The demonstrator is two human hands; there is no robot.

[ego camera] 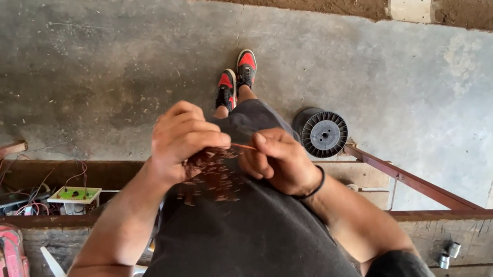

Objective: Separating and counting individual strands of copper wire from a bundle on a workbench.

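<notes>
While both hands pinch the thin copper wire taut over the lap, left hand and right hand closed tight on it, short, even strokes look best to avoid snapping it.

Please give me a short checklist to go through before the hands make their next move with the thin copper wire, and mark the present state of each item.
1. Left hand grips the copper wire bundle: ok, fingers closed on it.
2. Right hand pinches a strand: ok.
3. Strand free of tangles: cannot tell, too fine.
4. Loose ends off the black shirt: not ok, they lie on it.
5. Spool stable on the floor: ok, it lies apart from the shoes.
6. Tools on the wooden bench clear of the arms: ok.
</notes>
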